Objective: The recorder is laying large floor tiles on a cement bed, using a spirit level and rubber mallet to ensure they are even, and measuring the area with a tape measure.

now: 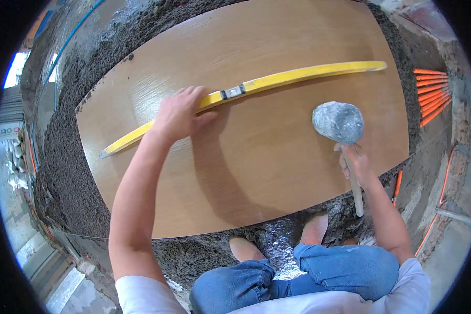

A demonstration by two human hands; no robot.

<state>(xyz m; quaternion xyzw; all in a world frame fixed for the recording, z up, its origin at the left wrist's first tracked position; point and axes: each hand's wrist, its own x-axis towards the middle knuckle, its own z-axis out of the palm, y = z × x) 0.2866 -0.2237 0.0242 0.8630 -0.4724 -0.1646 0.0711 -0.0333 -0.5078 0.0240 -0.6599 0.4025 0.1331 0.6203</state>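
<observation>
A large tan tile (277,172) with a wood-like sheen lies on dark, crumbly mortar. Across it runs a long yellow spirit level (298,75) with a vial window near its middle. My left hand (180,115) grips the level left of that window, fingers over the far side and thumb on the near side. In my right hand (355,159) is a mallet (338,122) with a grey, dirt-smeared head and a pale wooden handle. The fingers wrap the handle just below the head, which is held above the tile's right part.
Dark mortar (68,172) surrounds the tile. Orange conduits (433,94) fan out at the right wall, and another orange tube (398,186) stands by the tile's near right corner. A blue hose (70,36) hangs at the upper left. My knees and feet are at the near edge.
</observation>
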